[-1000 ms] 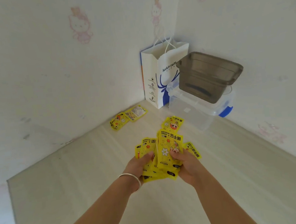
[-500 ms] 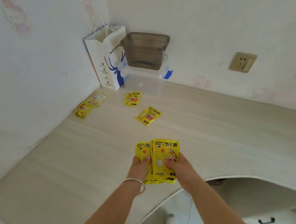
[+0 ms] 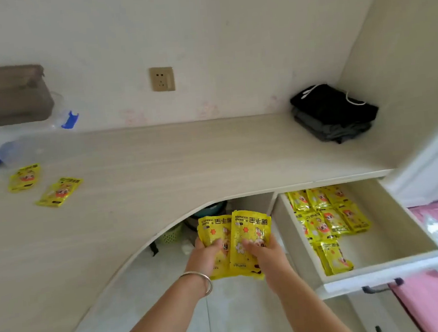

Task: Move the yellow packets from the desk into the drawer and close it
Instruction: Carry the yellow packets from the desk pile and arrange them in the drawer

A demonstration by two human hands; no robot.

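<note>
Both hands (image 3: 234,252) gripping yellow packets (image 3: 235,234) beside pale desk (image 3: 184,153), open drawer (image 3: 379,230) right.

both hands, left hand (image 3: 204,257) and right hand (image 3: 267,252), grip a stack of yellow packets (image 3: 236,241) over the floor, in front of the table's (image 3: 185,158) curved near edge. open drawer (image 3: 382,265) at right holds more packets (image 3: 327,217) along its left side. two loose packets (image 3: 44,186) lie far left on the table. folded dark clothes (image 3: 334,113) sit far right.

Home bedroom: cartoon wallpaper (image 3: 200,33), built-in desk (image 3: 184,155).
</note>
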